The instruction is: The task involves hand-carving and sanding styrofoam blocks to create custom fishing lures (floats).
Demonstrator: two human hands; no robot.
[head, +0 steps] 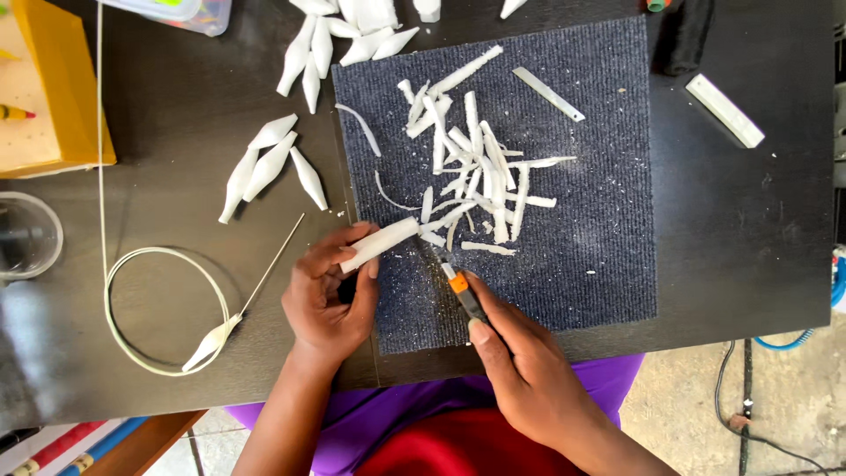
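The left hand [328, 295] curls its fingers around the near end of a white stick [381, 244], thumb on top, the stick pointing up and right over the mat [599, 264]. The right hand [529, 370] is closed around a knife [460, 289], whose blade points toward the stick. Shavings [476, 176] lie beyond both hands.

Just past the left hand [328, 295] and right hand [529, 379], the way is blocked by a pile of white shavings [471, 172] on the mat [599, 264]. To the right hand's right, bare mat is found. The left hand's left is crowded by a cord loop [163, 308].
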